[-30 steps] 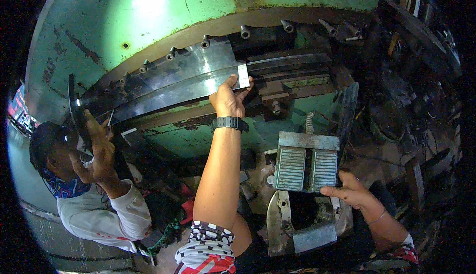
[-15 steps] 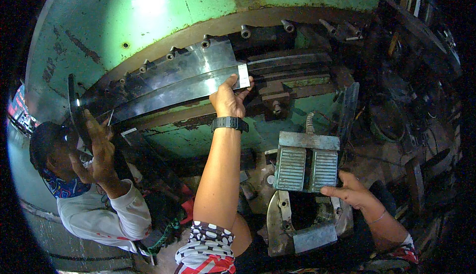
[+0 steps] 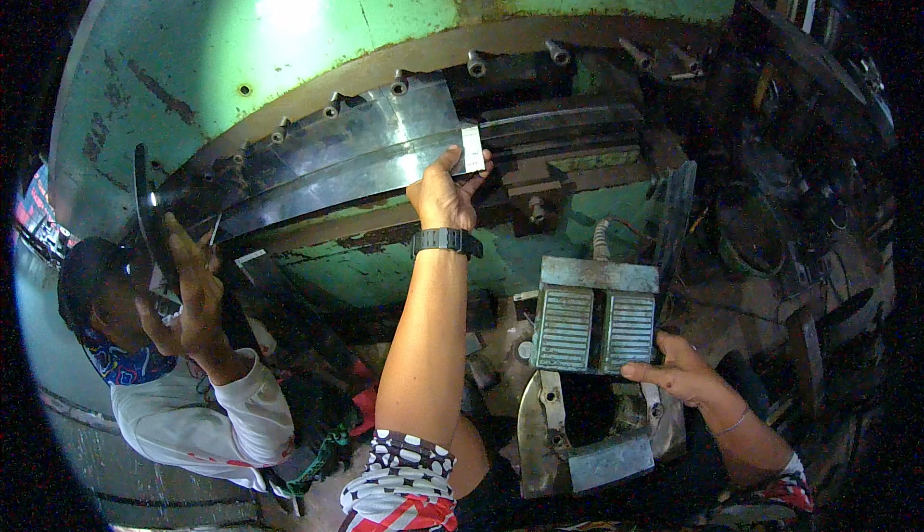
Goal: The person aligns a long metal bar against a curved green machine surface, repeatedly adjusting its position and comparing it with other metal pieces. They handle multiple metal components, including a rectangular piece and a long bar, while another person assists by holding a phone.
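My left hand [image 3: 445, 193], with a black watch at the wrist, pinches the right end of a shiny bent metal sheet [image 3: 337, 181]. Thumb above and fingers below, it grips beside a white strip [image 3: 473, 148] at the sheet's edge. The sheet lies along the bed of a green machine [image 3: 385, 3], below a row of bolts. Lower right, my right hand [image 3: 679, 373] has its thumb and fingers around the bottom right corner of a grey double foot pedal [image 3: 594, 325] with two ribbed plates. Part of that hand's grip is hidden behind the pedal.
At the left a co-worker's hand [image 3: 192, 291] is raised near the sheet's far end, by a dark upright bar [image 3: 146, 205]. A worn metal frame [image 3: 539, 436] stands below the pedal. Dark metal parts and cables [image 3: 760, 234] crowd the right side.
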Available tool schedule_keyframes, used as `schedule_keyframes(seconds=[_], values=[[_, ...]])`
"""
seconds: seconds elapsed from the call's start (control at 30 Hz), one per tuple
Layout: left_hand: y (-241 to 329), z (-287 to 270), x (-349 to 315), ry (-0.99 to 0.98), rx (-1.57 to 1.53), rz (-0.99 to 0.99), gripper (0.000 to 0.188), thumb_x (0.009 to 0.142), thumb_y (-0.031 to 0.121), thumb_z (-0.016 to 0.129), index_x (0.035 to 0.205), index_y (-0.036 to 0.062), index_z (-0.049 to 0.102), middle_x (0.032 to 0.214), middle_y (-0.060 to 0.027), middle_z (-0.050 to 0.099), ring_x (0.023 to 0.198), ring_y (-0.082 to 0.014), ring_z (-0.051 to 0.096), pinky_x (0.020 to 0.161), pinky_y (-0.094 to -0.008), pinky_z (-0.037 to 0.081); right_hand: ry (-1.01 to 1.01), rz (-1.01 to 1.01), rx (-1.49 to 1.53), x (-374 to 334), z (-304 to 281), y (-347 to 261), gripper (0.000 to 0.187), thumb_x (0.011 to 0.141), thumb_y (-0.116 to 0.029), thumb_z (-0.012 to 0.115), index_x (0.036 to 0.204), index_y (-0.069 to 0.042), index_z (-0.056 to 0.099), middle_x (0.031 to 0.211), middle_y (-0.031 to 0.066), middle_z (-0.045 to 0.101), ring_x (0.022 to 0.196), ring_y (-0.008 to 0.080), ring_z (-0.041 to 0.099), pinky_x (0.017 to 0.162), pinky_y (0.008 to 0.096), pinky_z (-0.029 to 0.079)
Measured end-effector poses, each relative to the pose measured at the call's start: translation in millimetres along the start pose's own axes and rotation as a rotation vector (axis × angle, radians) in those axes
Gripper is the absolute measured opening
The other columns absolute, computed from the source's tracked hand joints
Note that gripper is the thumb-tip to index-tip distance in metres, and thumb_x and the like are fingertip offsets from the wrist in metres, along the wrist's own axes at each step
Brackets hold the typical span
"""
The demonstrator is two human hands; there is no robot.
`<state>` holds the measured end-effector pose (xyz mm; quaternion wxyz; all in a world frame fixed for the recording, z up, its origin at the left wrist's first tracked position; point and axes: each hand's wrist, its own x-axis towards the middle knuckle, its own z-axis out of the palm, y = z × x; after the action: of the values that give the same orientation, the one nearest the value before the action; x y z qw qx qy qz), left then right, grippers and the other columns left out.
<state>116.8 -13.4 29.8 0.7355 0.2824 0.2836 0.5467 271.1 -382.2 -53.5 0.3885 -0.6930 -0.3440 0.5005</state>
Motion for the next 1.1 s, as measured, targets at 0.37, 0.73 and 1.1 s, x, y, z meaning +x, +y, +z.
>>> schedule_keyframes(seconds=[0.37, 0.73, 1.1], values=[[-10.5, -4.6, 11.1, -0.039, -0.054, -0.044, 0.021, 0.093, -0.005, 0.057, 0.113, -0.009, 0.053, 0.113, -0.0226, 0.061, 0.097, -0.0353, 0.063, 0.08, -0.0513, 0.063, -0.001, 0.005, 0.019, -7.0, 1.6, -8.6, 0.053, 0.088, -0.021, 0.081, 0.131, 0.001, 0.061, 0.123, 0.0061, 0.068, 0.114, 0.0166, 0.06, 0.103, 0.0342, 0.046], [-18.7, -1.1, -21.3, -0.106, 0.118, -0.218, 0.057, 0.094, 0.037, 0.07, 0.132, -0.0018, 0.052, 0.115, -0.0217, 0.063, 0.098, -0.0356, 0.069, 0.081, -0.0466, 0.061, 0.177, 0.102, 0.016, -15.8, 0.8, 4.6, 0.064, 0.08, -0.028, 0.085, 0.131, 0.002, 0.06, 0.125, 0.0116, 0.067, 0.116, 0.0246, 0.061, 0.105, 0.0402, 0.044], [1.9, -57.7, -138.2, -0.373, 0.494, -0.243, 0.024, 0.099, 0.019, 0.065, 0.117, 0.0035, 0.067, 0.101, -0.0051, 0.071, 0.081, -0.0115, 0.066, 0.073, -0.0275, 0.055, 0.141, 0.055, 0.029, -4.0, 0.4, 6.6, 0.064, 0.081, -0.025, 0.084, 0.131, 0.004, 0.058, 0.124, 0.0093, 0.066, 0.115, 0.0231, 0.059, 0.104, 0.0373, 0.043]])
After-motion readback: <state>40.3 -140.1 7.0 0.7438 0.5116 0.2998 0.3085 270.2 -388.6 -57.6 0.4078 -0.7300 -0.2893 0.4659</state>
